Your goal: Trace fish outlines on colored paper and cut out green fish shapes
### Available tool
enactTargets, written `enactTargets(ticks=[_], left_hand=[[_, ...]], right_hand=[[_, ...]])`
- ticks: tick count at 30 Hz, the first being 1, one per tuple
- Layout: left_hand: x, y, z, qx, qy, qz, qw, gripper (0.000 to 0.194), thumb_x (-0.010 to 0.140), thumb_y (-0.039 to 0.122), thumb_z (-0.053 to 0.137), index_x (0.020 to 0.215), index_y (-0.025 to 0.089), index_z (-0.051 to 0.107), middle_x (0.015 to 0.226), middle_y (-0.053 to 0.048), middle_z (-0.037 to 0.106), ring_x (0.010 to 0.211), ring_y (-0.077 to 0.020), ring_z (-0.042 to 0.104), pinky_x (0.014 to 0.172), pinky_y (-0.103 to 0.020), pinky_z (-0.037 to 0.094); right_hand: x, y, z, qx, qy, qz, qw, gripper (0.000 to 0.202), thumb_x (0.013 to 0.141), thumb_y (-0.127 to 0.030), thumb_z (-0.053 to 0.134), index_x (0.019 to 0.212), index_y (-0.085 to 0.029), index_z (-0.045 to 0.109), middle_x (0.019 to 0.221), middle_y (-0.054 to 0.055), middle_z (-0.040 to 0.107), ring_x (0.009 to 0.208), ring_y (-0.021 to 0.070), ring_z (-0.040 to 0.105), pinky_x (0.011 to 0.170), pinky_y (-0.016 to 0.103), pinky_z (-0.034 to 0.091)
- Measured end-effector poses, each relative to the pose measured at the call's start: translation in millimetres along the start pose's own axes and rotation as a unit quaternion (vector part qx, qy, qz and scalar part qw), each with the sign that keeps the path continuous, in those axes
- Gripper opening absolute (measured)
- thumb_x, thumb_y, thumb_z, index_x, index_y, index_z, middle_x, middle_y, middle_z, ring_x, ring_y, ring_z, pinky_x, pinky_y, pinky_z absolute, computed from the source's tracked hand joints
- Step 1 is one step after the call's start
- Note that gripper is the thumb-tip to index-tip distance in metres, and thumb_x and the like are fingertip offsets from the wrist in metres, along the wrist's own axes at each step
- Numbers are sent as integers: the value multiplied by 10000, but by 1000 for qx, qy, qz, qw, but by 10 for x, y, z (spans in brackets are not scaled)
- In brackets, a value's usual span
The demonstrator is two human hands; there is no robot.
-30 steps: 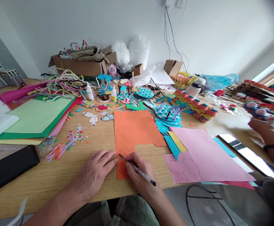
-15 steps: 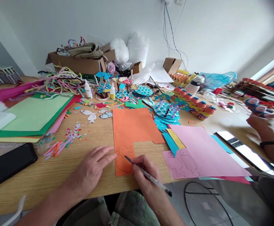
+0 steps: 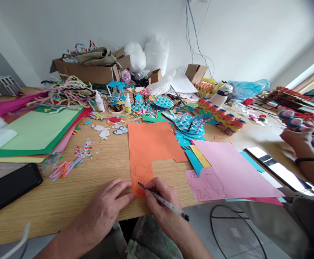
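Observation:
An orange sheet (image 3: 153, 140) with a notch cut from its lower right lies in front of me, bearing pencil-thin fish outlines on its lower strip. My right hand (image 3: 164, 201) grips a black-tipped pen (image 3: 167, 204), its point over the lower fish drawing. Spread fingers of my left hand (image 3: 108, 201) rest at the strip's left edge, holding nothing. To the right is a pink sheet (image 3: 235, 165) with two fish drawn at its lower left, beside blue and yellow paper pieces (image 3: 201, 155). White paper fish (image 3: 103, 131) lie beyond my left hand.
Left are stacked coloured sheets (image 3: 35, 133), a black phone (image 3: 11, 189) and paper scraps (image 3: 68, 167). Glue bottles (image 3: 99, 102), blue paper crafts (image 3: 189, 126) and a painted egg carton (image 3: 218, 114) stand farther back. At right, another person's hand (image 3: 298, 138) holds a craft piece.
My right hand and the pen have moved down and left, from near the upper fish to the lower one. My left hand has shifted slightly down along the strip's edge.

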State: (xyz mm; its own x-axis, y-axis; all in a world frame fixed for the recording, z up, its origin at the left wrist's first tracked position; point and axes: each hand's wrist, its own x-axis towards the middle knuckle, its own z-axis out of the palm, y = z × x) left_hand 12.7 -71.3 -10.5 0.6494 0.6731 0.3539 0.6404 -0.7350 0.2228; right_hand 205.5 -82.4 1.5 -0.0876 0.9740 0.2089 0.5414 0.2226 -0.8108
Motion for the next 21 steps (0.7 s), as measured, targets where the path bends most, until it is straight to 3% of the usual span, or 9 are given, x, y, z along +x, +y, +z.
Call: enactTargets(ticks=[8, 21], left_hand=[[-19, 7, -2, 13, -25, 6, 1000, 480, 785, -1, 377, 1170, 234, 541, 1158, -58, 558, 1077, -215, 477, 912, -398, 462], [-9, 14, 11, 26, -28, 2, 999, 503, 776, -18, 354, 1167, 236, 544, 1212, -46, 534, 1097, -206, 460, 924, -379, 450]], right_hand=[[22, -42, 27, -21, -6, -11, 1000, 92, 746, -131, 461, 708, -199, 511, 597, -25, 546, 579, 118, 517, 547, 217, 357], [25, -35, 39, -30, -3, -14, 999, 112, 741, -114, 457, 712, -202, 520, 610, -21, 559, 602, 125, 527, 585, 234, 380]])
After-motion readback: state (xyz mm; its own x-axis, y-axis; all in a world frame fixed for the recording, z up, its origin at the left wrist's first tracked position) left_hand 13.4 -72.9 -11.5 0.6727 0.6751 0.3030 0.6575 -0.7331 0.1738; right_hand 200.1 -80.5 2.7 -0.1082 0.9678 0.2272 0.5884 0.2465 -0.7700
